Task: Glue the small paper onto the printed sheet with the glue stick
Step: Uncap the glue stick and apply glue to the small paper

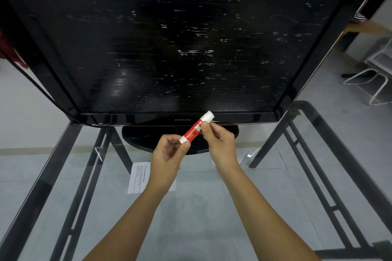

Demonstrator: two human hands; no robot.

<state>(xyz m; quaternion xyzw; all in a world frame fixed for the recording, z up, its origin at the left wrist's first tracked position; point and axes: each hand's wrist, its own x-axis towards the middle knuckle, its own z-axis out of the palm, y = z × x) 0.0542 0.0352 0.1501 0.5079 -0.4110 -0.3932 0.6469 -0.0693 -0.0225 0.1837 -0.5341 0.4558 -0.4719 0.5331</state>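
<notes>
Pinching the glue stick [194, 129] above the bench [199, 214], the person's left hand [169, 152] grips its base and the right hand [218, 140] the barrel by the cap [209, 115] (probably light, stiff, slick plastic); the printed sheet [137, 178] lies below.

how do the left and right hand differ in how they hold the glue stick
The left hand pinches the lower white end of the glue stick; the right hand pinches its red body, nearer the upper white end. The left hand is lower in view, its wrist over the printed sheet; the right hand is higher, clear of it. Both hold the same glue stick by the fingertips.
</notes>
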